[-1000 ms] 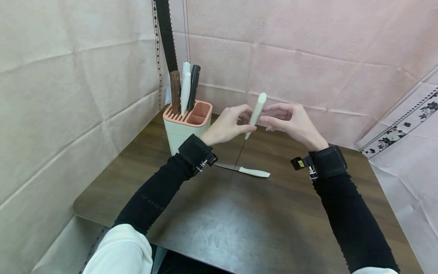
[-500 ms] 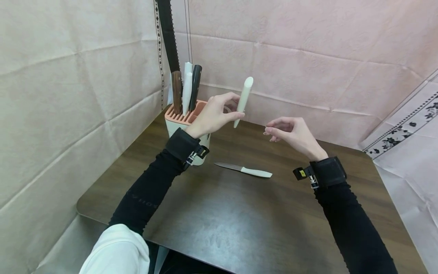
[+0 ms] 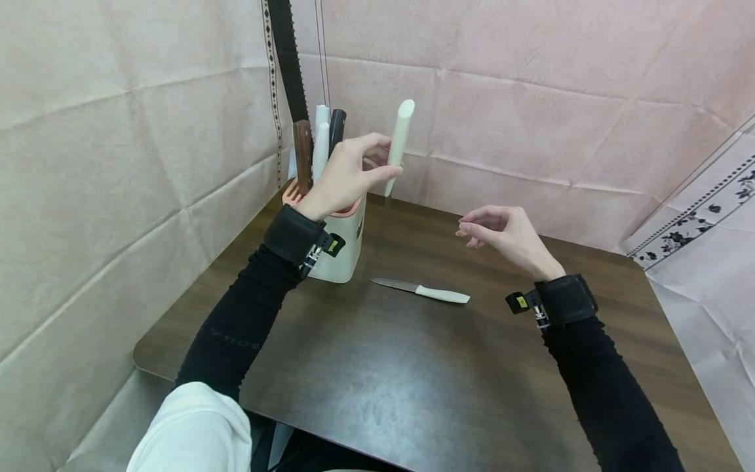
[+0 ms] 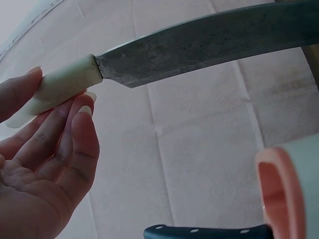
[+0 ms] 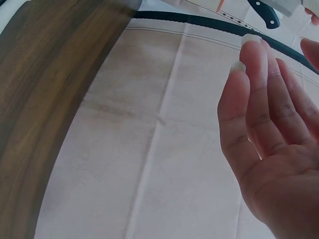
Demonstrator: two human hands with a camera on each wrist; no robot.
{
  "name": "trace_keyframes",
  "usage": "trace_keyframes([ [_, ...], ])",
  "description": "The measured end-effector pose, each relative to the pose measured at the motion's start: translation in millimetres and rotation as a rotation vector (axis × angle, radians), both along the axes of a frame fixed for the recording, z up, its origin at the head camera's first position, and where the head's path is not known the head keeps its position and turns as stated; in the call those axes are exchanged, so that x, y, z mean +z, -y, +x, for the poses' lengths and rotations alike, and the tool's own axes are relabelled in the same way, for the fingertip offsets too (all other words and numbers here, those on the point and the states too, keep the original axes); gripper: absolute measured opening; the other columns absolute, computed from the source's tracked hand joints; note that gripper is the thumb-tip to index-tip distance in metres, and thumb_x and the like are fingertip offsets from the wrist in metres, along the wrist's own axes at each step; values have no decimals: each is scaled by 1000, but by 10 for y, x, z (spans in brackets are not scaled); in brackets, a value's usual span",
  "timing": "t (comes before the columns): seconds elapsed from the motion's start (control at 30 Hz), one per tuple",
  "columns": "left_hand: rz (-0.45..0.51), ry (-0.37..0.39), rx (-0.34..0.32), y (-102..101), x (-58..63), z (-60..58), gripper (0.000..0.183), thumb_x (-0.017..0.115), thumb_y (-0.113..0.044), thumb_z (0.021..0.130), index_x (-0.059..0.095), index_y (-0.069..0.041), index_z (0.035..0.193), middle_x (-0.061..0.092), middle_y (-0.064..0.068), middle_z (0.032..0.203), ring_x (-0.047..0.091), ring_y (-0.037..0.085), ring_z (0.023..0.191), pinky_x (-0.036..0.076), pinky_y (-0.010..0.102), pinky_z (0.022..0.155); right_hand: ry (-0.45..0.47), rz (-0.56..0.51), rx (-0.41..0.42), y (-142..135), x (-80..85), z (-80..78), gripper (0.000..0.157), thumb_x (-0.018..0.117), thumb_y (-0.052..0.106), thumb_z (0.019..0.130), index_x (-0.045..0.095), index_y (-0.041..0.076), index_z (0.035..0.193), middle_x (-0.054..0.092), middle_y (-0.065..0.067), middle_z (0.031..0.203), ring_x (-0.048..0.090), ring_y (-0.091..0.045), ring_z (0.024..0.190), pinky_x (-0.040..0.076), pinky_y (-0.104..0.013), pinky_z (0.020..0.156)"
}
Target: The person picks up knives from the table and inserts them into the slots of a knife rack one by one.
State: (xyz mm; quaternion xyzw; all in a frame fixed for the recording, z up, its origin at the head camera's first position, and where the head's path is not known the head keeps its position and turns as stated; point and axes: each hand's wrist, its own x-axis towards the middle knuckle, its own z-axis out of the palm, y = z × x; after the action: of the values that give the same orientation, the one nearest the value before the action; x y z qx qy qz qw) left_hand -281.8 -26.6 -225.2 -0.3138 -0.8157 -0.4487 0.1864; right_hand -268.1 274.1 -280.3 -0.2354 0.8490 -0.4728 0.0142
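My left hand (image 3: 352,172) pinches the pale green handle of a kitchen knife (image 3: 400,139) between thumb and fingers, beside the knife block. In the left wrist view the broad grey blade (image 4: 199,47) extends from that handle, and in the head view it points down. The knife block (image 3: 345,252), pale green with a pink slotted top, stands partly behind my left hand and wrist. Brown, white and black knife handles rise from it. My right hand (image 3: 501,235) hovers over the table's right half with fingers loosely bent, holding nothing. A small paring knife (image 3: 442,295) with a white handle lies on the table.
The brown wooden table (image 3: 377,387) reaches to cloth-covered walls at the left and back. A dark strip (image 3: 287,59) runs up the corner behind the block. The paring knife's blade (image 3: 394,284) points left, toward the block.
The left hand has lifted the kitchen knife up and leftward, away from the right hand and toward the block. My right hand has lowered slightly and stays apart from the knife.
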Motion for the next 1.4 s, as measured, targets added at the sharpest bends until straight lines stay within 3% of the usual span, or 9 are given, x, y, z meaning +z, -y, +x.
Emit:
trace_keyframes([
  [0.5, 33, 0, 60, 159, 288, 30, 40, 68, -17, 83, 58, -2, 119, 70, 13, 105, 62, 12, 90, 50, 31, 79, 22, -29, 0, -35, -88, 5, 24, 63, 24, 87, 65, 7, 104, 73, 2, 87, 67, -23, 74, 57, -22, 66],
  [0.7, 60, -9, 96, 218, 401, 59, 39, 68, -17, 83, 60, -4, 119, 71, 13, 105, 62, 13, 88, 49, 27, 76, 29, -32, 6, 27, -20, 80, 23, 63, 20, 87, 65, 3, 102, 73, 3, 85, 67, -22, 72, 57, -22, 65],
  [0.83, 62, -20, 119, 261, 441, 49, 40, 67, -18, 84, 59, -4, 120, 71, 14, 107, 63, 12, 89, 52, 27, 76, 28, -17, 4, 73, 32, 147, 23, 63, 21, 88, 65, 2, 101, 72, 4, 84, 66, -21, 71, 56, -21, 64],
  [1.4, 83, -39, 183, 474, 600, 102, 37, 65, -17, 86, 59, -2, 119, 69, 18, 109, 63, 14, 92, 50, 28, 80, 24, 1, 6, 146, 9, 164, 20, 61, 16, 89, 64, 1, 101, 71, 5, 82, 65, -20, 69, 55, -21, 62],
])
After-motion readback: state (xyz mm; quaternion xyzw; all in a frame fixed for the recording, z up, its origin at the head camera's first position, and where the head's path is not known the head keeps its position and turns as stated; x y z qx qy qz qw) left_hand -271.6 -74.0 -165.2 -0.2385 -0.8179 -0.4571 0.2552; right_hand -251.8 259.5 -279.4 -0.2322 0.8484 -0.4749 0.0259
